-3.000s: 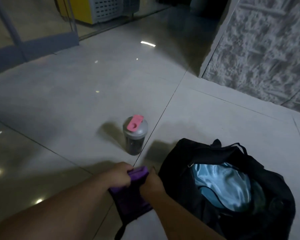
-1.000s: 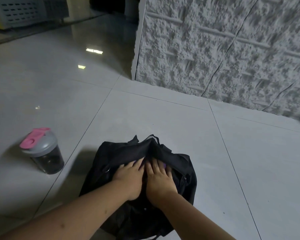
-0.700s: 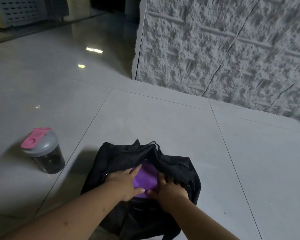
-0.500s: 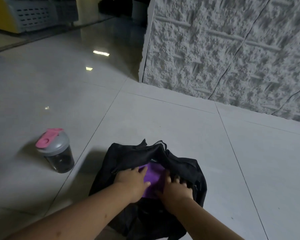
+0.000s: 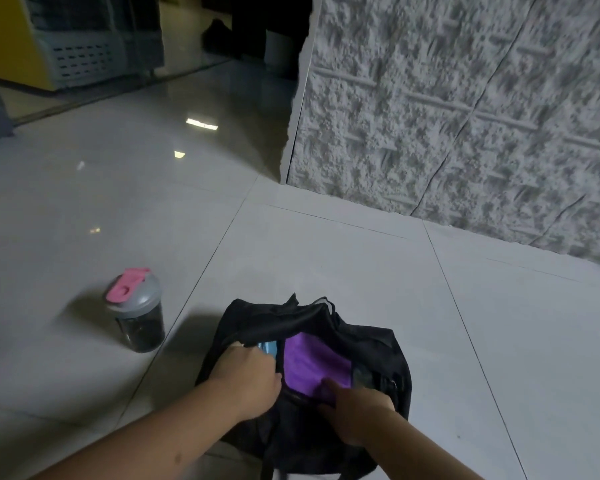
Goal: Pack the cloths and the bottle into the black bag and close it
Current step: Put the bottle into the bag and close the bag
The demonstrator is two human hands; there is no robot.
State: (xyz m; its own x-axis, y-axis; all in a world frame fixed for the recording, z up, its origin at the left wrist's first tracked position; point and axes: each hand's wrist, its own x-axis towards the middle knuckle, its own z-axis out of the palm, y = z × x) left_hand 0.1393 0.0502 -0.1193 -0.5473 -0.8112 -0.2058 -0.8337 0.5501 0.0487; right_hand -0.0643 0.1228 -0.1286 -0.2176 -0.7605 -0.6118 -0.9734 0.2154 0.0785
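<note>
The black bag (image 5: 378, 355) lies open on the tiled floor in front of me. A purple cloth (image 5: 312, 362) fills its opening, and a sliver of light blue cloth (image 5: 267, 348) shows at its left. My left hand (image 5: 246, 379) is closed on the bag's left rim, holding it apart. My right hand (image 5: 357, 407) rests at the near edge of the opening with a finger pressing on the purple cloth. The bottle (image 5: 136, 310), dark with a grey lid and pink flip cap, stands upright on the floor to the bag's left, apart from both hands.
A rough grey textured wall (image 5: 465, 116) runs behind the bag on the right, ending at a corner. A yellow and white cabinet (image 5: 49, 46) stands far back left. Glossy floor tiles (image 5: 326, 258) surround the bag.
The purple cloth went from my hands beside the bag into the bag. My hands pressed it down, then spread apart, the left pulling the rim leftward. The view shifted.
</note>
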